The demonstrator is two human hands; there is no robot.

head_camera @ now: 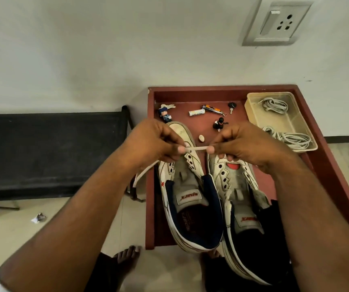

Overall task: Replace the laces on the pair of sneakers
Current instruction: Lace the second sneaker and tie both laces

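Observation:
Two white sneakers without laces stand side by side on a red-brown tray table (pixel 327 165), toes pointing away: the left sneaker (pixel 187 199) and the right sneaker (pixel 241 207). Above their toe ends I hold a white lace (pixel 196 149) stretched level between both hands. My left hand (pixel 154 142) pinches one part of it, and the lace's tail hangs down to the left past the table edge. My right hand (pixel 245 144) pinches the other end.
A clear plastic box (pixel 251 108) at the back right holds two bundles of white laces (pixel 274 105). A battery (pixel 196 112), keys, small figurines and a nail clipper lie at the table's back. A black bench (pixel 49 152) stands left. Bare feet show below.

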